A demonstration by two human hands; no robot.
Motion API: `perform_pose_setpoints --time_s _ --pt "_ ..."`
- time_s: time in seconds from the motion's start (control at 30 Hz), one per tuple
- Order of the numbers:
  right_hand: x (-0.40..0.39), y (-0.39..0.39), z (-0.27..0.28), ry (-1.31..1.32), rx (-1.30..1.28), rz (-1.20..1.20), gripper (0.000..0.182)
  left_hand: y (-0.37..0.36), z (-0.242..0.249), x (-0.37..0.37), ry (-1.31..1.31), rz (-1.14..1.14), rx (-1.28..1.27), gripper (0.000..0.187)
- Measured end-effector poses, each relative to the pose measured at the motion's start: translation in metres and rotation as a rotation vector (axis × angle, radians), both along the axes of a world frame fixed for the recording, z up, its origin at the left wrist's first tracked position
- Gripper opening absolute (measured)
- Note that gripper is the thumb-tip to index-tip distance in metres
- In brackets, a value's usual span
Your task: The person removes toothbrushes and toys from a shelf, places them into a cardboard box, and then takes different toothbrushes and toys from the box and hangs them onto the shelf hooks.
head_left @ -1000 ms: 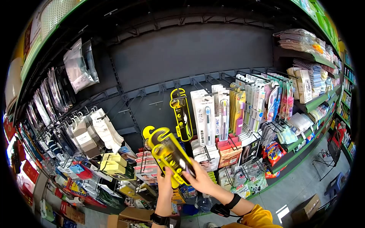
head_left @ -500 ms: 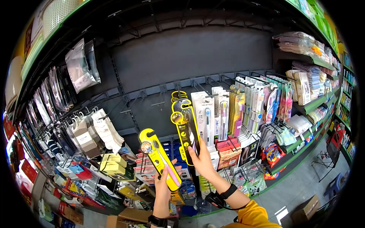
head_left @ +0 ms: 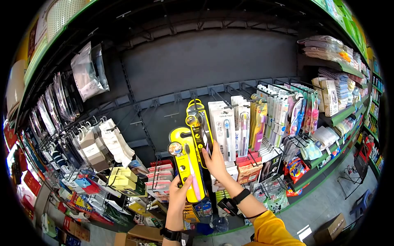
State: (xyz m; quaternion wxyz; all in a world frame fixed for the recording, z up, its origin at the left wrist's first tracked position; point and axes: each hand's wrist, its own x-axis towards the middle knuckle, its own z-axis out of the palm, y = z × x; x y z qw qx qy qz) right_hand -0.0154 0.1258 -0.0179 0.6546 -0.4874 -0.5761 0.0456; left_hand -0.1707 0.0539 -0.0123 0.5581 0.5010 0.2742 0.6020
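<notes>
My left hand is closed around the lower edge of a yellow toothbrush pack, which shows a pink-handled brush behind clear plastic. The pack stands nearly upright, with a hook-shaped cutout at its top. Just right of it, my right hand grips the lower right edge of a black-and-yellow toothbrush pack. That pack is up among similar packs at a wall hook; whether it hangs on the hook is hard to tell. The left pack partly covers its lower part. White toothbrush packs hang close by on the right.
Several toothbrush packs hang further right. Socks and boxed goods hang at the left. Bare metal hooks stick out from the dark back panel. Shelves with towels stand at the right; cardboard boxes sit on the floor.
The yellow pack in my left hand has moved right and turned more upright, now overlapping the black-and-yellow pack. My right hand and its pack have shifted slightly up and left.
</notes>
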Motion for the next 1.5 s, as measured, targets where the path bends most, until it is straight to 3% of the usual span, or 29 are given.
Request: perform_pose_setpoints --time_s 0.2,0.3,0.4,0.97,1.13,1.27,1.5 --pt "0.013 0.013 -0.005 -0.167 -0.052 -0.017 0.060 0.013 0.001 0.019 -0.042 0.020 0.065 0.015" --pt "0.014 -0.024 0.002 -0.185 0.031 -0.066 0.037 0.014 0.011 0.032 -0.036 0.033 0.070 0.016" --pt "0.009 -0.063 0.015 0.080 -0.031 0.159 0.019 0.027 0.014 0.043 -0.007 0.018 0.100 0.016" --pt "0.017 -0.042 0.013 0.043 -0.095 0.135 0.018 0.067 0.011 0.066 -0.070 -0.041 0.098 0.015" --pt "0.017 -0.025 0.015 0.100 -0.203 0.114 0.020 0.085 0.010 0.070 -0.002 0.051 0.074 0.015" --pt "0.023 0.001 0.006 0.054 -0.143 0.079 0.023 0.109 -0.003 0.071 0.062 0.161 0.164 0.015" --pt "0.031 0.009 -0.009 -0.005 -0.180 0.066 0.020 0.119 -0.026 0.065 0.142 0.214 0.168 0.035"
